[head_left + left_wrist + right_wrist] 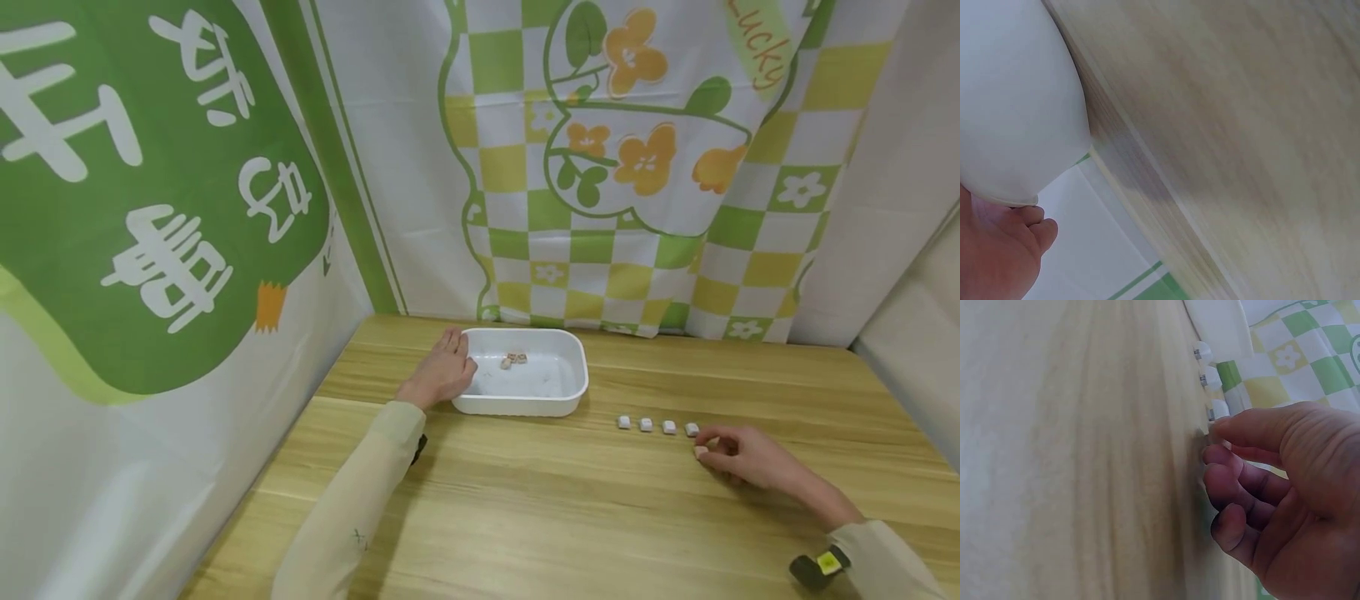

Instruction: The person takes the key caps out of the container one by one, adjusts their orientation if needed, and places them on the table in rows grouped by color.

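Note:
My left hand (442, 371) grips the left end of a white plastic basin (521, 406), its thumb at the rim; the left wrist view shows the basin's smooth outer wall (1016, 94) and fingertips at the rim. A few small beige-and-brown pieces (513, 360) lie inside. On the table, my right hand (750, 457) pinches a small pale block (701, 452) between thumb and forefinger, mostly hidden by the fingertips. Right beside them is the end of a row of several small white keycap-like blocks (646, 425); dark marks show on their sides in the right wrist view.
The wooden table (525, 508) runs back to a green-and-yellow checked curtain (630, 275). A printed white-and-green cloth (187, 350) hangs along the left side. The row of blocks sits to the right of the basin.

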Demonstrator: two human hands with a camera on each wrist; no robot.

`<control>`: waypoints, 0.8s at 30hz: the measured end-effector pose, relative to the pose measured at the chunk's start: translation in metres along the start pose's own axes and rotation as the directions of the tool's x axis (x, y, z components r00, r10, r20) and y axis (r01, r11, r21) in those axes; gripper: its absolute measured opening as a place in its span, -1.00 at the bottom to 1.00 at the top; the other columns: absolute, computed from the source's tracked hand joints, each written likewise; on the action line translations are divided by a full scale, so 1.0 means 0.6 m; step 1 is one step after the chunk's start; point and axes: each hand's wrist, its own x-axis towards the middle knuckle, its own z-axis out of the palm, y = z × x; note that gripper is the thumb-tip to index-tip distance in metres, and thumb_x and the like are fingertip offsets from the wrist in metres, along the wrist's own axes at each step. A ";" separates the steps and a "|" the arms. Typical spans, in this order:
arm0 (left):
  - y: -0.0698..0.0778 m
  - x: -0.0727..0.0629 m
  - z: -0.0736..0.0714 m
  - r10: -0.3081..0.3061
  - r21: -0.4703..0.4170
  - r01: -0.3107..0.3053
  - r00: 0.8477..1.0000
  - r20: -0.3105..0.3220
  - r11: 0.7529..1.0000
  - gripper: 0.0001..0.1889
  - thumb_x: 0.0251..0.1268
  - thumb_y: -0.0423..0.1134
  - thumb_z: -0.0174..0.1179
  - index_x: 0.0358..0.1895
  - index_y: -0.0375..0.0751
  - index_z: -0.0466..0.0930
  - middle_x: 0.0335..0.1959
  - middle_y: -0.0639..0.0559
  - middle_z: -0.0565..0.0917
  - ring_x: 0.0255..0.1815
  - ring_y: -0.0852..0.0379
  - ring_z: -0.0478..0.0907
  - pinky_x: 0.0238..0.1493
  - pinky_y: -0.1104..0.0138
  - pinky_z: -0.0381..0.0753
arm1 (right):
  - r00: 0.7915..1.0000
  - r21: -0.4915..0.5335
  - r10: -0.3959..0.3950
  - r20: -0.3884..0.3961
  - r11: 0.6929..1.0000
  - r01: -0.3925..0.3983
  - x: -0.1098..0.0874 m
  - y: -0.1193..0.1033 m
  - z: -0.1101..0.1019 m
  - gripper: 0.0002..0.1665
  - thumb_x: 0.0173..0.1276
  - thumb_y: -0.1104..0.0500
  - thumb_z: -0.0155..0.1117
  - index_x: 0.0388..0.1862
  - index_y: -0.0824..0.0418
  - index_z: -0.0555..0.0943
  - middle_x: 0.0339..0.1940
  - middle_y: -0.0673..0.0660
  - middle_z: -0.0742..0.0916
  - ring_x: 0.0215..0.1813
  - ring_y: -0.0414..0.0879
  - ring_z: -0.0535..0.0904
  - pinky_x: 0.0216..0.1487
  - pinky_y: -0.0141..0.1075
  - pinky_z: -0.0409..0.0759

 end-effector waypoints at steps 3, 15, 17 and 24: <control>0.001 -0.001 -0.002 0.005 0.004 -0.005 1.000 0.001 1.000 -0.29 0.49 -0.03 -0.55 0.52 -0.48 -0.15 0.59 -0.35 -0.19 0.63 -0.22 -0.22 0.65 0.11 -0.20 | 1.000 -0.004 -0.003 -0.007 1.000 0.003 0.002 -0.006 -0.004 -0.61 0.40 0.05 0.25 0.04 0.31 0.61 -0.55 0.00 0.61 -0.61 -0.27 0.48 -0.63 -0.37 0.51; -0.001 -0.002 0.000 0.002 -0.002 -0.002 1.000 -0.004 1.000 -0.30 0.49 -0.05 -0.53 0.53 -0.49 -0.14 0.59 -0.34 -0.18 0.64 -0.18 -0.26 0.65 0.12 -0.20 | 0.997 -0.036 -0.040 -0.066 0.999 0.037 0.035 -0.059 -0.009 -0.71 0.46 0.05 0.17 -0.06 0.23 0.65 -0.53 0.03 0.62 -0.57 -0.29 0.47 -0.58 -0.39 0.47; -0.001 -0.003 -0.001 -0.002 -0.002 0.002 1.000 -0.004 1.000 -0.31 0.49 -0.06 -0.52 0.52 -0.49 -0.14 0.59 -0.35 -0.18 0.64 -0.18 -0.27 0.65 0.12 -0.20 | 0.997 -0.027 -0.036 -0.062 0.999 0.034 0.044 -0.069 -0.006 -0.69 0.45 0.01 0.18 -0.07 0.21 0.65 -0.53 0.06 0.63 -0.58 -0.25 0.49 -0.59 -0.38 0.49; 0.001 -0.003 -0.003 0.005 0.004 -0.005 1.000 -0.001 1.000 -0.30 0.50 -0.03 -0.55 0.53 -0.48 -0.14 0.59 -0.33 -0.20 0.64 -0.20 -0.24 0.65 0.12 -0.20 | 0.995 -0.037 -0.073 -0.061 0.997 0.071 0.073 -0.104 0.003 -0.66 0.46 0.01 0.17 -0.01 0.23 0.64 -0.46 0.12 0.68 -0.56 -0.23 0.50 -0.57 -0.35 0.50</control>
